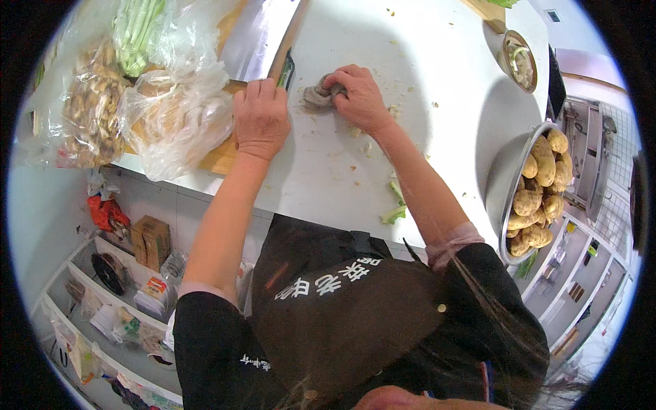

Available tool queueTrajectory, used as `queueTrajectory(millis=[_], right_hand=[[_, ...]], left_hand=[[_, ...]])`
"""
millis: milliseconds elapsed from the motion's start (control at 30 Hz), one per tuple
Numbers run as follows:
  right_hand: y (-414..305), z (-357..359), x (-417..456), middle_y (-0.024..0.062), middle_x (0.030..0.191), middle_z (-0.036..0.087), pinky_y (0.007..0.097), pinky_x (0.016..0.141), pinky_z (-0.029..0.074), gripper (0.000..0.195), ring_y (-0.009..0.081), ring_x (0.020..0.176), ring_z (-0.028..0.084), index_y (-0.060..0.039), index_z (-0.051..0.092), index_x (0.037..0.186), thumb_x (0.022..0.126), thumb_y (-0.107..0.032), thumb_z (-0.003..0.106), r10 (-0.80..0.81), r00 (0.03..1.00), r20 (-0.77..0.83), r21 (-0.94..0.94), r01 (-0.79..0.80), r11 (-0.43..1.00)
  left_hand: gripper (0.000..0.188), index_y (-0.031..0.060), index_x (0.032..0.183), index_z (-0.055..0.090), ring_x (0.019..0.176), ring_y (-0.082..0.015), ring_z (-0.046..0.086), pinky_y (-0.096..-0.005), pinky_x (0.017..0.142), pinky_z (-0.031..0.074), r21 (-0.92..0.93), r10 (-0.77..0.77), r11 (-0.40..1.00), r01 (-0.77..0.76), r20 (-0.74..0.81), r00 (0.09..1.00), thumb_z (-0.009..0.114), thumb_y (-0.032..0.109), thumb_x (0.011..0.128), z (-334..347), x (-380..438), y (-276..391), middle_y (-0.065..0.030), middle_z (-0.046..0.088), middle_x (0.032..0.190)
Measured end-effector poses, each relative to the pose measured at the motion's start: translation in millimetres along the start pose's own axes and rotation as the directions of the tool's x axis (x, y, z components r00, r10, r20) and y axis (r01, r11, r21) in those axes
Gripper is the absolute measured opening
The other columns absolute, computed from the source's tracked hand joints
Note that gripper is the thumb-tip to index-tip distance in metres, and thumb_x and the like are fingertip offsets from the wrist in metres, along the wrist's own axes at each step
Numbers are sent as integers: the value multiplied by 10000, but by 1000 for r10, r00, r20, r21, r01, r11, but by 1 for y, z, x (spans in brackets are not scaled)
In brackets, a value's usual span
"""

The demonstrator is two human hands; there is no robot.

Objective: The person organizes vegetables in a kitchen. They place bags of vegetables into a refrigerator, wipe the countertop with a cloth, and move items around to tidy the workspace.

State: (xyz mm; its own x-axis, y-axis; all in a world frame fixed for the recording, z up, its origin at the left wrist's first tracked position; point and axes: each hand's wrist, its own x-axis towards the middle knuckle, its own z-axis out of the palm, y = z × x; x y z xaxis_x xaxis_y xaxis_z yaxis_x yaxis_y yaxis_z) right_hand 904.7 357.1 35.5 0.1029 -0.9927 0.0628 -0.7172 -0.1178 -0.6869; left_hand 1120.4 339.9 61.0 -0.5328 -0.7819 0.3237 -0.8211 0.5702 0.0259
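My right hand [357, 97] grips a crumpled grey cloth [319, 96], which touches the white tabletop [328, 169]. Small food scraps [365, 148] lie on the surface around it. To the left, my left hand [262, 115] rests with bent fingers at the edge of a wooden board [220, 160]; its fingertips are hidden, so whether it grips the board cannot be told. Beside that hand, a clear plastic bag [177, 118] lies on the board. A dark-edged tool with a green part [287, 72] lies just beyond my left hand, its kind unclear.
A metal bowl [499, 169] of potatoes [543, 159] stands at the table's right edge. Beyond it is a small bowl of cut pale vegetables [520, 61]. Bagged mushrooms [95, 107] and green stalks [136, 36] lie at left. Leaf scraps [393, 214] lie near the front edge.
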Motion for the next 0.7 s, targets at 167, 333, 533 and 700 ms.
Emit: queueTrajectory(millis=[167,333,533,700], right_hand=[[8,2,1,102,1047,645,415,935,426,245,322,1010,542,-108,704,929,746,-67,546,-13,998,-56,18,14,1000],[9,1,5,90,1045,649,407,944,428,240,316,1030,552,-116,700,925,735,-88,556,-37,999,-13,88,39,995],[17,8,1,95,1098,640,399,989,422,270,316,1074,554,-97,696,966,731,-59,567,-17,997,-77,105,25,994],[13,6,-2,97,1101,637,403,985,430,255,315,1083,546,-96,700,959,738,-54,578,30,998,-57,95,-24,995]], left_hand=[[24,108,739,610,854,-250,536,-385,683,394,186,51,980,-68,96,994,621,116,718,5,8,9,-56,537,819],[18,100,732,618,802,-269,574,-398,658,452,189,85,976,-106,115,990,607,113,735,6,13,4,-81,575,795],[82,62,736,636,766,-326,637,-431,652,523,52,-61,997,57,71,996,596,125,772,33,29,6,-141,626,784],[139,66,833,741,900,-306,698,-404,767,552,20,-435,873,487,482,760,686,170,760,2,66,22,-138,717,918]])
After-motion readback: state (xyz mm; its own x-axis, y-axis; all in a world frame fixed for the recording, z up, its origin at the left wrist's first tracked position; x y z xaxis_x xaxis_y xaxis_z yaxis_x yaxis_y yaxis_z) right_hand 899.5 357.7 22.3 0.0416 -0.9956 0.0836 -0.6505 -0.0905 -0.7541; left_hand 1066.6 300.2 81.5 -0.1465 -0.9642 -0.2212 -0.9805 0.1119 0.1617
